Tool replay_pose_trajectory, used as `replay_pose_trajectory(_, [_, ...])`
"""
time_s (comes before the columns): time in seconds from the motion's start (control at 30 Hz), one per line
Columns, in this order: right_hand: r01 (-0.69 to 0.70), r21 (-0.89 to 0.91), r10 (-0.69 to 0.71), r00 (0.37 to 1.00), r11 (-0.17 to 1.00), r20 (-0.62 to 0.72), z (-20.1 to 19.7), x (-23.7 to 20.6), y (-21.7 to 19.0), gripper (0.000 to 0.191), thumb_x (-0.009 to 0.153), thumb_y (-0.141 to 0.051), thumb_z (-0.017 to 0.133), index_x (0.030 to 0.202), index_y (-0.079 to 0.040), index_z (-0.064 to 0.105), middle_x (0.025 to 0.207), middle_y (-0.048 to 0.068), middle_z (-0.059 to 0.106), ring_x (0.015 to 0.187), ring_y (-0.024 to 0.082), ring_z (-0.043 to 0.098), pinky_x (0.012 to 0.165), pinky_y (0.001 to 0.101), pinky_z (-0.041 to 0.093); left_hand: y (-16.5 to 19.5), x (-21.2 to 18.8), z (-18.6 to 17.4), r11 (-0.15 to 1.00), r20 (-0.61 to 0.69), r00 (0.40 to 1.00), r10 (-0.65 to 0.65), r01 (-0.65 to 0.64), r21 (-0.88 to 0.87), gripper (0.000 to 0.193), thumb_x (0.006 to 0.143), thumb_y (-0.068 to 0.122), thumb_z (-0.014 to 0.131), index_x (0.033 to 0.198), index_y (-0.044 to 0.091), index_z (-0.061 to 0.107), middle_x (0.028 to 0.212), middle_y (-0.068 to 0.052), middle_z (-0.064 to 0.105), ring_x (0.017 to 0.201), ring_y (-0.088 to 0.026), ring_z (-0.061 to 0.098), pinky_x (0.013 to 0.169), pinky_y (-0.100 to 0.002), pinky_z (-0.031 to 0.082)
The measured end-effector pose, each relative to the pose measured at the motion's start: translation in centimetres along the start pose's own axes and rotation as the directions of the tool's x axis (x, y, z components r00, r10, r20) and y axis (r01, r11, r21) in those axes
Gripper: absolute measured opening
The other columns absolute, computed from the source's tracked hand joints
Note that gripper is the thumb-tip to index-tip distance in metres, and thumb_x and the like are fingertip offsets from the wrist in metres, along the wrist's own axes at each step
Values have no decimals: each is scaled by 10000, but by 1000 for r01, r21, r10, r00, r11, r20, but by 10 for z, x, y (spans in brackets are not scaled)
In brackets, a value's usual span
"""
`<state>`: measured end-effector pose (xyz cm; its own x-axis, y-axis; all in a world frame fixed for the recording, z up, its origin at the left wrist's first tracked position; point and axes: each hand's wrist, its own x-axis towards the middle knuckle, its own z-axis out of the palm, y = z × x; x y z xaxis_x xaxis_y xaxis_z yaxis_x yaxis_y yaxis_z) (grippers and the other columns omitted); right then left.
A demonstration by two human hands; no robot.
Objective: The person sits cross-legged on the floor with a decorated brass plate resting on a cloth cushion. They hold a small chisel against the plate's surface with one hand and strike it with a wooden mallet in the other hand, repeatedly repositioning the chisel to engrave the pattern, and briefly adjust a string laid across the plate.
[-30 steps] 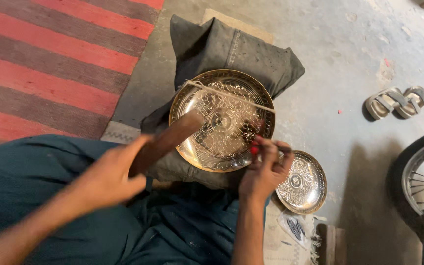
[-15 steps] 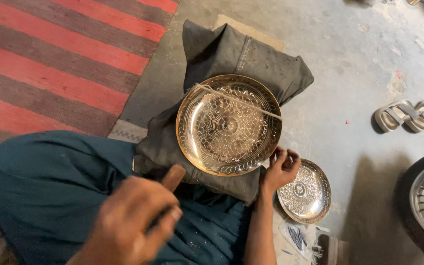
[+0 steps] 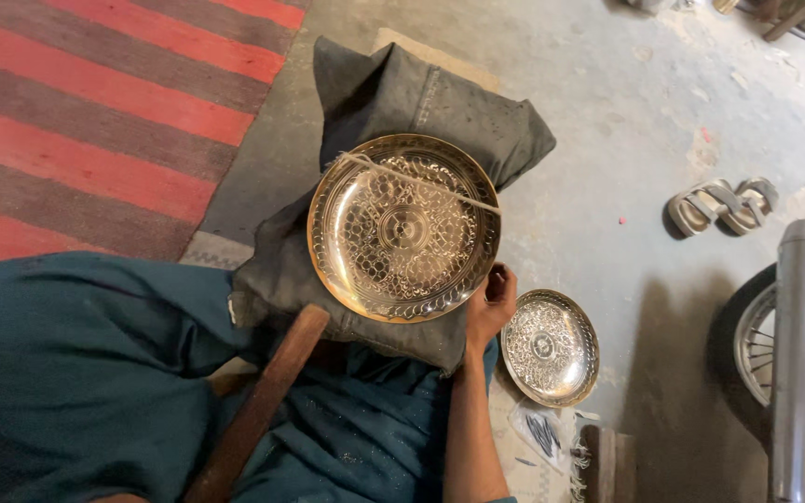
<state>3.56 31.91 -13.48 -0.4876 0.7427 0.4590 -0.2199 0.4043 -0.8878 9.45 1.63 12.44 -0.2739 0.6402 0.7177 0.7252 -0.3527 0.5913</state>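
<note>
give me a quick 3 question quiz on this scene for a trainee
1. True or false: the large engraved plate rests on a dark cushion.
2. Which hand touches the plate's rim? A) left B) right
3. What lies on the floor right of that hand?

Key:
1. True.
2. B: the right hand is at its lower right edge; the left hand is out of view.
3. A smaller engraved plate.

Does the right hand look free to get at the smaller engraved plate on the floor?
Probably yes: the right hand rests at the big plate's edge, with the smaller plate just beside it on bare floor, nothing lying between.
</note>
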Motion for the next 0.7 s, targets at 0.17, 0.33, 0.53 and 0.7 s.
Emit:
replay_pose_trajectory(0.17, [-65, 14, 65, 997, 998, 33, 6, -2, -4, 354, 947, 31, 675, 1293, 36, 604, 1147, 127, 734, 1033, 162, 708, 899, 274, 554, 5, 1, -10, 1000, 7, 1000, -5, 5, -11, 196, 885, 102, 664, 1075, 57, 656, 962, -82, 700, 874, -184, 716, 822, -322, 566])
replay_pose_trajectory(0.33, [30, 19, -30, 999, 999, 45, 4, -1, -2, 407, 919, 73, 683, 1315, 34, 600, 1198, 145, 726, 1083, 183, 709, 964, 305, 562, 13, 6, -23, 996, -32, 996, -81, 80, -31, 173, 892, 70, 646, 1063, 59, 664, 944, -72, 709, 855, -164, 722, 798, -306, 571])
replay_pose_trajectory(0.53, [-17, -116, 20, 999, 993, 30, 5, -3, -2, 405, 918, 30, 708, 1310, 21, 610, 1152, 133, 752, 1036, 171, 738, 883, 307, 596, -3, -5, -48, 925, -246, 899, -363, 380, 24, 159, 899, 31, 624, 1048, 61, 672, 921, -60, 720, 832, -140, 730, 769, -287, 577])
replay_pose_trajectory(0.7, [-65, -81, 65, 998, 995, -1, 10, -10, -17, 388, 943, 2, 697, 1322, 8, 612, 1146, 141, 758, 1037, 176, 730, 877, 301, 584, -108, -22, -46, 768, -476, 743, -471, 611, 192, 209, 946, 27, 615, 1140, 48, 688, 973, -74, 712, 853, -172, 701, 785, -306, 546])
